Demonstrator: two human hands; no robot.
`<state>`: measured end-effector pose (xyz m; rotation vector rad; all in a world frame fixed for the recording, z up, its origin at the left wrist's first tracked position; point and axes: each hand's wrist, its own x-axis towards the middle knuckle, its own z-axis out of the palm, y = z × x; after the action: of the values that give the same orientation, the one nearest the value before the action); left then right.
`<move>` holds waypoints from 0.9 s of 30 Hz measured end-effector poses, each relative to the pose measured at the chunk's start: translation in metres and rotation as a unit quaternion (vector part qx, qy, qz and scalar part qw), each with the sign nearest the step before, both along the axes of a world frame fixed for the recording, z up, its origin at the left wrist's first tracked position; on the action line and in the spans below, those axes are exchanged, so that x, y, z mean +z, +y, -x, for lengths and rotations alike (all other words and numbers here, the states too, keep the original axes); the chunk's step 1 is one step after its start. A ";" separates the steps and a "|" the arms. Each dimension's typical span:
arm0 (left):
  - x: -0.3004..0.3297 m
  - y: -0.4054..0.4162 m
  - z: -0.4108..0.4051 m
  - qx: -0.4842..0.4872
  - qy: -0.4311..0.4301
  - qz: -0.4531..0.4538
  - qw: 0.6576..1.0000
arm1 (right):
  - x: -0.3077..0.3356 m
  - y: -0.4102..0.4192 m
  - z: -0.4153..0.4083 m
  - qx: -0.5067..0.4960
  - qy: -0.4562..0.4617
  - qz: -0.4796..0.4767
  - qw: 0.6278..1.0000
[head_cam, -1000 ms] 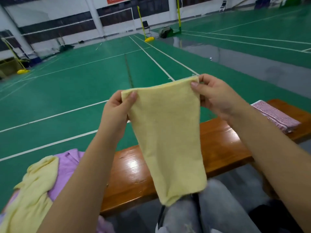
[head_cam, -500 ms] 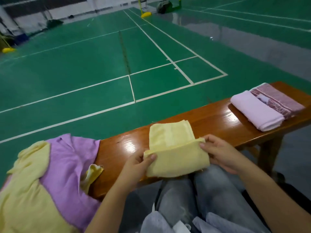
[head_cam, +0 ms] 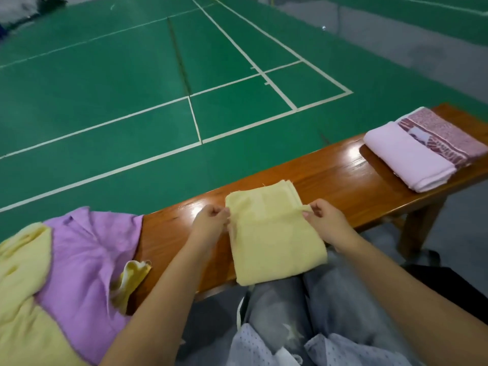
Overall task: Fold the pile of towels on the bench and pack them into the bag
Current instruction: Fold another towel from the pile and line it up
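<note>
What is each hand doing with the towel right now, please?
Left hand: pinches the left edge of the folded yellow towel.
Right hand: pinches its right edge.

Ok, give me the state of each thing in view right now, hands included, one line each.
yellow towel: partly folded on the bench, near edge hanging toward the lap.
left hand: pinches the towel's left edge.
right hand: pinches the towel's right edge.
pink towel: folded, lying flat on the bench.
patterned towel: folded, beside the pink one, touching it.
pile of towels: unfolded, crumpled, purple and yellow.
bench: upright, glossy.
</note>
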<state>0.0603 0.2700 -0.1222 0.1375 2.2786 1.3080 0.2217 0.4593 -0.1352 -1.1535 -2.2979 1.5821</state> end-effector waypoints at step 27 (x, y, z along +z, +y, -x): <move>0.001 0.050 0.062 -0.074 0.196 0.190 0.959 | -0.025 0.014 0.009 0.010 -0.017 -0.018 1.000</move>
<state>-0.0021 0.3197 -0.1215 0.4573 2.7446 0.7988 0.2128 0.4736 -0.1600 -1.1616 -2.3569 1.5343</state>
